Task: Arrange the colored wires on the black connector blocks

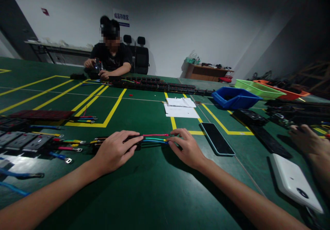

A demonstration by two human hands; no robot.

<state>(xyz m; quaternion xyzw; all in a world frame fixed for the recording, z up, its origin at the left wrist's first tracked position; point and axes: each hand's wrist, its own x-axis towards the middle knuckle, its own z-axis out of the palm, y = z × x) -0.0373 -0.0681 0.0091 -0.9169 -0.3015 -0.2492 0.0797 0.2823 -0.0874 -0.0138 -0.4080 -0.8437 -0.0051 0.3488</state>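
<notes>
On the green tabletop (pixel 154 192), the left hand (pixel 113 151) clasps a black housing (pixel 138 146), the right hand (pixel 186 146) pinches coloured wires (pixel 154 140); gentle tension should prevent kinks

So the thing here is a slim black unit (pixel 139 144) lying flat on the green table (pixel 154 185), near side, around the middle, stretched left to right. Most of its body is covered up, so can't really tell what the top looks like. Three wires come out the right end, pretty straight and close together: a red wire (pixel 154 135) on the far side, a green wire (pixel 153 139) in between, and a blue wire (pixel 154 141) nearest. Green one has a yellow bit toward its right end. Some orange-brown leads (pixel 100 139) show at the left end, too dark for detail.
</notes>
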